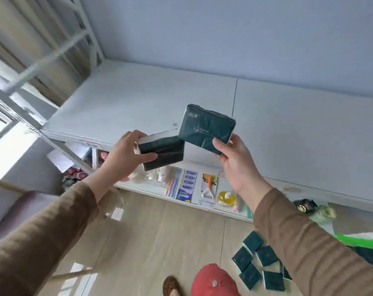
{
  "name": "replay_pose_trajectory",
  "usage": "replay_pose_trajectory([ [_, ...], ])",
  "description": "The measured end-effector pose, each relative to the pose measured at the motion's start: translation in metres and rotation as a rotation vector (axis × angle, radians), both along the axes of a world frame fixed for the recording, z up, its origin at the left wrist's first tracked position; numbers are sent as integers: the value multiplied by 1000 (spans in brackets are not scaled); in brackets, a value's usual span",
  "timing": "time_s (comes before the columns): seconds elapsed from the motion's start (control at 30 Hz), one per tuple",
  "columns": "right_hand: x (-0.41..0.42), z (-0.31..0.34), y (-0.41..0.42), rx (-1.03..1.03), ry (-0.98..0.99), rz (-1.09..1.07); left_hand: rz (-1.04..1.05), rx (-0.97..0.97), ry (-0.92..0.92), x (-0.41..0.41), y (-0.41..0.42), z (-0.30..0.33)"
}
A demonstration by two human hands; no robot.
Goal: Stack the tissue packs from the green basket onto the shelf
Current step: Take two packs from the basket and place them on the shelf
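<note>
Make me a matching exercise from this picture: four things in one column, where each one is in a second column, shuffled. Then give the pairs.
Things
1. tissue pack showing its printed face
2. tissue pack showing a white edge
3. loose tissue packs
4. red cap

Places
A. gripped in the left hand
B. scattered on the floor beside the green basket
C. at the bottom edge of the view, next to a brown shoe
D. held in the right hand, above the white shelf

Pairs: 1-D, 2-A, 3-B, 4-C
</note>
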State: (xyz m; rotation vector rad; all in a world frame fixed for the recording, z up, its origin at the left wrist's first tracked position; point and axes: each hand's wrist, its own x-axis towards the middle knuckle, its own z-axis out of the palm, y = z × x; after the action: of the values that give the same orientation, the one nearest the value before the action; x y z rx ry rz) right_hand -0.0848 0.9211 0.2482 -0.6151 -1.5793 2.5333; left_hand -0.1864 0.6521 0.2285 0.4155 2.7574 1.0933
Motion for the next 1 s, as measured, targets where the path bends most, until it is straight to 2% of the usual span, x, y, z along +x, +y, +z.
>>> replay_pose_trajectory([
  [0.2, -119, -11, -37, 234, -10, -44, -2, -81, 93, -141, -59, 2],
  [0.5, -354, -54, -52, 455, -42, -30, 44, -237, 229, -398, -87, 0],
  [0.63, -452, -69, -68, 549, -70, -38, 44, -296, 210, -494, -95, -2],
  [0.83, -549, -88, -84, 669, -117, -63, -84, -279, 216, -586, -100, -23],
  [1.0, -584, -104, -94, 723, -192, -83, -128, -278, 284, -618, -91, -38],
])
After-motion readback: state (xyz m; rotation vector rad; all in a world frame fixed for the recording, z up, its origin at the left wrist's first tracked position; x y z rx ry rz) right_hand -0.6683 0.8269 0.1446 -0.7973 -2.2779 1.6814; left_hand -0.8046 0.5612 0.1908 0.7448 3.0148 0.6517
